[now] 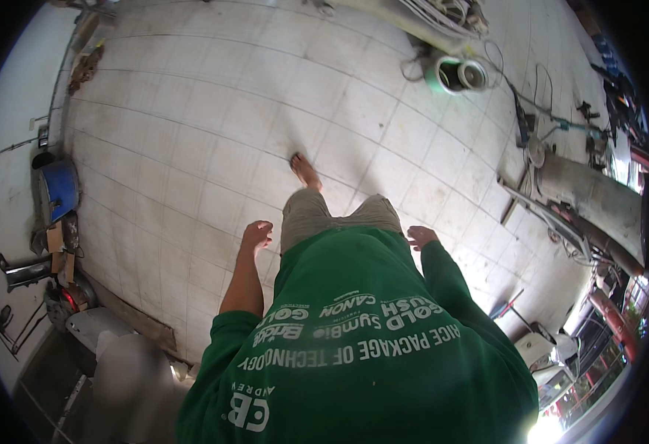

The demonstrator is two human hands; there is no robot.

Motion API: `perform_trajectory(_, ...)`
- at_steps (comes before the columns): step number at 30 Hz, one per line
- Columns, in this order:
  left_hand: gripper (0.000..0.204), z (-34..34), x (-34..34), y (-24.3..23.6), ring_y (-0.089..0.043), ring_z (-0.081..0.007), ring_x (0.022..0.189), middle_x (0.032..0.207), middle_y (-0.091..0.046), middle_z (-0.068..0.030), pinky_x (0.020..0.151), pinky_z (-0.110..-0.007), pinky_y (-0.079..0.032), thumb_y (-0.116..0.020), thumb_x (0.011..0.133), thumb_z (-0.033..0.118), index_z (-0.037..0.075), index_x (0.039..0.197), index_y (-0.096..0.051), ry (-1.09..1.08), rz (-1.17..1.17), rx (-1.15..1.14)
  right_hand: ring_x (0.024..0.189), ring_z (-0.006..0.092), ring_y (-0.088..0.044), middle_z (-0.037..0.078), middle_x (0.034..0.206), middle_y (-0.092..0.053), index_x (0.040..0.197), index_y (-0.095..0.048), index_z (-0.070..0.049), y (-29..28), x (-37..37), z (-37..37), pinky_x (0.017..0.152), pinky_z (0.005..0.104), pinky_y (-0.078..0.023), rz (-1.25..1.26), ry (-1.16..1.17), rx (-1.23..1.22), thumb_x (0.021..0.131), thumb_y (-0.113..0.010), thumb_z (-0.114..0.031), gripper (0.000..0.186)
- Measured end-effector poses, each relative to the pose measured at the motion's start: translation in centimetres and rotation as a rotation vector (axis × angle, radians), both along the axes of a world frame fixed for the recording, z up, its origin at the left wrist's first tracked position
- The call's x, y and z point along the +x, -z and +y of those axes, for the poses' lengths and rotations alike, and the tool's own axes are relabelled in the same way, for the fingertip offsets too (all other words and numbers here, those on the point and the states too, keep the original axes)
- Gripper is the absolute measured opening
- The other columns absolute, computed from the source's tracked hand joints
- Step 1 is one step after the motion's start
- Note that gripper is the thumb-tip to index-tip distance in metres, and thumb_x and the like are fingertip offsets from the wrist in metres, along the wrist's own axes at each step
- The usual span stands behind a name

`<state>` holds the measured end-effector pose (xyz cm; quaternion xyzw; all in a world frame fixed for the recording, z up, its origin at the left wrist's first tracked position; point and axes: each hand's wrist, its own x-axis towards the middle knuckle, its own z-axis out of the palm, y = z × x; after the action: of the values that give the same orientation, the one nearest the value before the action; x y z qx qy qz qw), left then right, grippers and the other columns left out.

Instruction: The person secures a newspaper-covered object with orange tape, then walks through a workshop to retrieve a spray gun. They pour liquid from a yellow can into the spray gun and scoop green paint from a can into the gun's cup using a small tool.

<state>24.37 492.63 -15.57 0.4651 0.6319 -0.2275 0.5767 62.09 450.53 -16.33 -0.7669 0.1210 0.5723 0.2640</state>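
I look down my own body: a green printed shirt, khaki shorts and one bare foot (306,172) stepping forward on the white tiled floor (213,126). My left hand (256,235) hangs by my left thigh, fingers loosely curled, holding nothing. My right hand (421,237) hangs by my right hip with the fingers slightly apart and nothing in it. Neither hand touches any object.
A green-and-white reel (454,74) with cables lies ahead to the right. A grey metal machine (587,196) stands along the right side. A blue container (59,189) and assorted clutter sit by the left wall. A white appliance (543,348) is at lower right.
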Motion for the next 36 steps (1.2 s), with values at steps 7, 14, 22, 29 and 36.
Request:
perform_trajectory(7, 0.023, 22.6, 4.6, -3.4, -0.066, -0.0141, 0.067, 0.092, -0.07, -0.0031, 0.056, -0.029, -0.05, -0.063, 0.095, 0.023, 0.011, 0.113, -0.07, -0.102, -0.132, 0.247, 0.098, 0.0193, -0.069, 0.007, 0.108, -0.073, 0.127, -0.068, -0.009, -5.3, 1.8, 20.5, 0.074, 0.034, -0.055, -0.194, -0.136, 0.232, 0.093, -0.068, -0.033, 0.042)
perform_trajectory(14, 0.028, 34.1, 10.6, -1.1, -0.066, -0.0153, 0.069, 0.095, -0.07, -0.0043, 0.057, -0.029, -0.051, -0.057, 0.098, 0.026, 0.009, 0.118, -0.067, -0.066, -0.293, 0.222, 0.084, 0.0206, -0.072, 0.005, 0.108, -0.07, 0.125, -0.064, -0.008, -3.2, 4.0, 27.0, 0.064, 0.0354, -0.056, -0.007, 0.06, -0.059, 0.098, -0.06, -0.034, 0.038)
perform_trajectory(22, 0.021, 42.2, 7.7, -6.3, -0.067, -0.0152, 0.074, 0.087, -0.07, -0.0085, 0.063, -0.031, -0.054, -0.06, 0.098, 0.022, 0.006, 0.107, -0.07, -0.036, -0.182, 0.136, 0.081, 0.0287, -0.069, 0.012, 0.097, -0.072, 0.098, -0.072, -0.011, 9.1, 12.3, 45.9, 0.072, 0.0419, -0.055, -0.109, -0.693, -0.173, 0.089, -0.065, -0.051, 0.042)
perform_trajectory(29, 0.023, 58.5, 7.5, -4.1, -0.063, -0.0173, 0.058, 0.086, -0.068, -0.0094, 0.049, -0.03, -0.052, -0.062, 0.097, 0.017, 0.006, 0.117, -0.065, -0.557, -0.038, 0.13, 0.078, 0.0256, -0.071, 0.008, 0.078, -0.074, 0.078, -0.075, -0.012, -0.3, 27.7, 91.8, 0.073, 0.042, -0.054, -0.389, -1.029, 0.312, 0.093, -0.054, -0.052, 0.047)
perform_trajectory(36, 0.018, 75.3, 19.4, 0.8, -0.057, -0.0145, 0.051, 0.071, -0.065, -0.0057, 0.044, -0.03, -0.043, -0.065, 0.095, 0.017, 0.004, 0.105, -0.072, -0.038, -0.468, 0.17, 0.064, 0.0162, -0.068, 0.006, 0.066, -0.071, 0.068, -0.072, -0.007, -9.5, 33.5, 117.2, 0.067, 0.034, -0.053, -0.397, -0.58, 0.482, 0.093, -0.062, -0.049, 0.05)
